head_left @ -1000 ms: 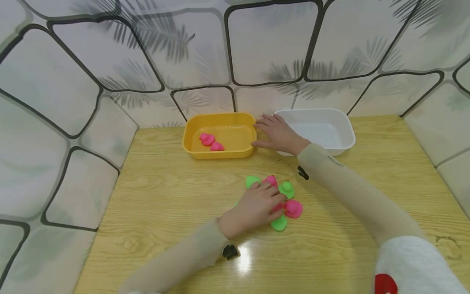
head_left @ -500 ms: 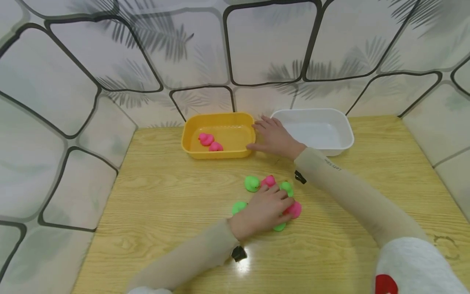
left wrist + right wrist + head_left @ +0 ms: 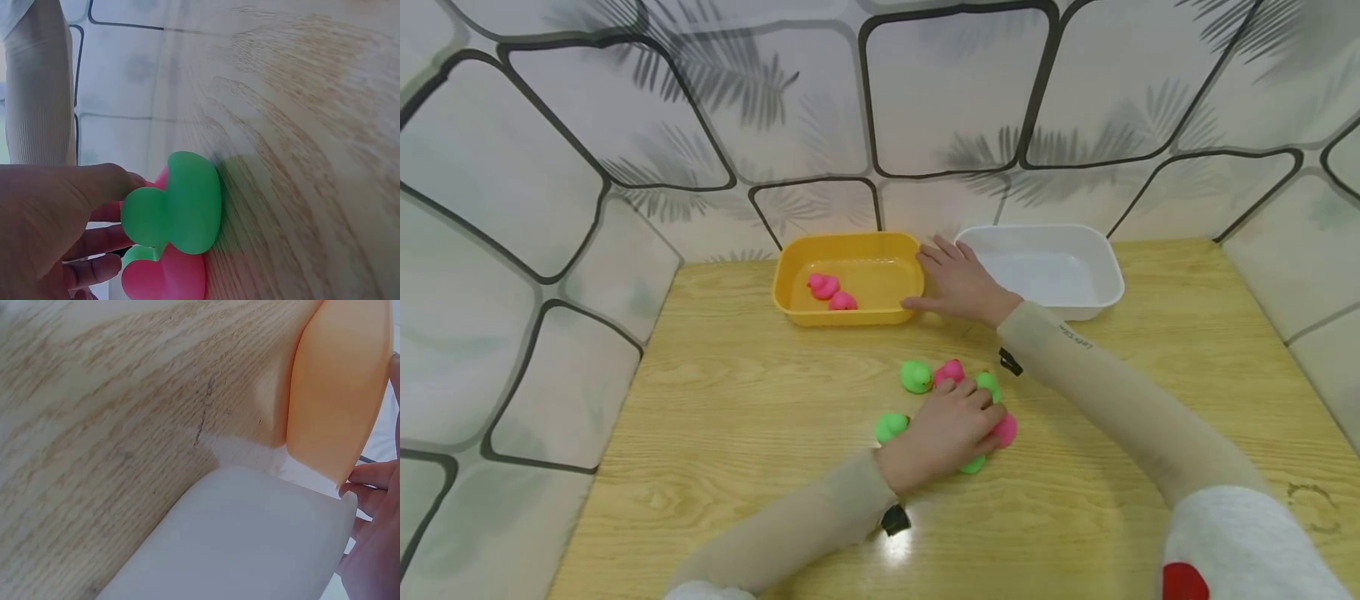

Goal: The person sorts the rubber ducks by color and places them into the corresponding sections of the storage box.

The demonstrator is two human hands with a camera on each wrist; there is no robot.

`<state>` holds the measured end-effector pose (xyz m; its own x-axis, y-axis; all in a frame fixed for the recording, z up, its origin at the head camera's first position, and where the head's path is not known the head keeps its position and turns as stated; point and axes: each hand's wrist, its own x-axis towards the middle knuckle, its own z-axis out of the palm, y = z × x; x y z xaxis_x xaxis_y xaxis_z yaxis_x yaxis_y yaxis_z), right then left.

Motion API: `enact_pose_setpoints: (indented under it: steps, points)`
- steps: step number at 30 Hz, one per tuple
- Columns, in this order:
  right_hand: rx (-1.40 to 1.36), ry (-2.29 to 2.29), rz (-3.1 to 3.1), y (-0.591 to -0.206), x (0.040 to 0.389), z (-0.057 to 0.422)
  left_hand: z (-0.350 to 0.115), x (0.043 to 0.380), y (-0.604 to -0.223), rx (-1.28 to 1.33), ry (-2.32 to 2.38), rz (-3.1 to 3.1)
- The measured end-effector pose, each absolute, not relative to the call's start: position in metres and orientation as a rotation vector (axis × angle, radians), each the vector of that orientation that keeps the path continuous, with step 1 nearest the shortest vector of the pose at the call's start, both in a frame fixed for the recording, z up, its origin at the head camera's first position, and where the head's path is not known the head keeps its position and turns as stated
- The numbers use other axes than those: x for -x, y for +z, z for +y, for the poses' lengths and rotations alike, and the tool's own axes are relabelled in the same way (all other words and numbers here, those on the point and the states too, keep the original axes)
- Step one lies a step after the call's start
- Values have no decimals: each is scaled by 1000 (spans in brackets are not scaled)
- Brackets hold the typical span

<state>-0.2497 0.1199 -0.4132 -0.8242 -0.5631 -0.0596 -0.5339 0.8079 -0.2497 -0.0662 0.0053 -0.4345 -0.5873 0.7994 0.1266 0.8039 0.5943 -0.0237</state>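
my left hand (image 3: 942,433) rests relaxed over the duck pile, fingertips on a pink rubber duck (image 3: 1004,430) mid-table; my right hand (image 3: 958,283) lies flat against the yellow tub (image 3: 850,246).

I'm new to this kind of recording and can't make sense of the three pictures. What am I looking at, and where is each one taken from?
There is no machine here: a person works with two bare hands. The wide picture comes from a camera on the person's head, looking down at a wooden table. The other two come from cameras on each wrist, so they show close, tilted views.

On the table stand a yellow tub with two pink toy ducks inside, and a white tub beside it. Nearer the person lies a cluster of green and pink ducks.

The left hand rests on that cluster, fingers curled over the ducks; the left wrist view shows a green duck against the palm. The right hand lies flat between the tubs, touching the yellow one.
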Motion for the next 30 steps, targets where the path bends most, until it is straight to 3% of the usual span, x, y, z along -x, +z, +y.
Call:
enact_pose_setpoints:
  steps: [18, 30]
  points:
    - [841, -361, 2850, -416, 248, 124, -9, 72, -407, 1327, -269, -2711]
    - [854, -361, 2860, -419, 250, 125, -42, 102, -382, 1200, -340, -2711]
